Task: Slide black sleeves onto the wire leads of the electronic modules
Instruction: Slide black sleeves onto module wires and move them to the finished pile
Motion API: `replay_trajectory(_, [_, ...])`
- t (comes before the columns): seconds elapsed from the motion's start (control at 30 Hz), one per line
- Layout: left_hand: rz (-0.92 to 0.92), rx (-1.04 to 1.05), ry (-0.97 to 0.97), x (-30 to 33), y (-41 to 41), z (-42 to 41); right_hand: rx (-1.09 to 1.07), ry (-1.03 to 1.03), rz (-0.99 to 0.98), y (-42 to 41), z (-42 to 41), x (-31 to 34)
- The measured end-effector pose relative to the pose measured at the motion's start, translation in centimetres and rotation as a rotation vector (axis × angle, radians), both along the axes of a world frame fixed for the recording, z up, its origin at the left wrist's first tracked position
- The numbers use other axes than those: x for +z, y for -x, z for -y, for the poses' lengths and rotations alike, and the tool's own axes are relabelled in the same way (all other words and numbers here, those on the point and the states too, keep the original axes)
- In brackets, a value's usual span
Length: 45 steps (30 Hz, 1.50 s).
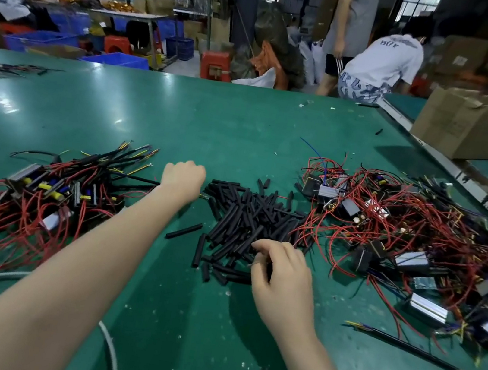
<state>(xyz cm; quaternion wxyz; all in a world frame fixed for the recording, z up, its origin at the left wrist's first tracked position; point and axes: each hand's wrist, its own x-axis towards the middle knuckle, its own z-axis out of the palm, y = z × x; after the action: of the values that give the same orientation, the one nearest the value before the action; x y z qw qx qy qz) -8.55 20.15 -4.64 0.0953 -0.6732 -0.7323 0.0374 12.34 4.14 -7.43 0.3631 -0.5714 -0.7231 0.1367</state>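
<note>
A heap of short black sleeves (247, 217) lies mid-table. My right hand (281, 273) rests at its near edge, fingers curled, pinching what looks like a black sleeve. My left hand (183, 177) is a closed fist just left of the heap, gripping a black-sleeved wire lead (142, 180) that sticks out to the left. That lead's yellow tip shows on the fist's right side. On the left lies a pile of modules with sleeved leads (44, 196). On the right is a tangle of modules with bare red wires (402, 240).
The green table (183, 118) carries a cardboard box (479, 125) at the far right. A white cable (111, 352) curves near the front edge. A long sleeved lead (417, 351) lies at the lower right. A loose sleeve (184, 230) lies between my arms. People work beyond the table.
</note>
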Motion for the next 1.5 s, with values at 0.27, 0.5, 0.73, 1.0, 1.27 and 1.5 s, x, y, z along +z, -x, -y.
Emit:
replay_trajectory(0.27, [0.465, 0.004, -0.032, -1.1, -3.5, -2.0, -0.021, 0.015, -0.078, -0.2, -0.2, -0.2])
replay_trajectory(0.5, [0.516, -0.269, 0.095, -3.0, -6.3, -2.2, -0.111, 0.005, -0.354, -0.5, -0.7, 0.1])
replay_trajectory(0.73, [0.887, -0.438, 0.141, -1.4, -9.6, 4.1, -0.227, -0.159, -0.513, -0.7, -0.5, 0.8])
replay_trajectory(1.0, [0.732, -0.027, -0.031, -0.2, -5.4, 10.1, -0.27, -0.105, -0.406, -1.5, -0.2, 0.9])
replay_trajectory(1.27, [0.824, -0.005, -0.003, -2.7, -7.0, 12.3, 0.163, -0.13, 0.183, -0.7, 2.2, 0.0])
replay_trajectory(1.5, [1.294, -0.141, -0.15, -1.5, -11.3, 13.0, 0.024, -0.111, 0.333, -1.1, 1.8, 0.0])
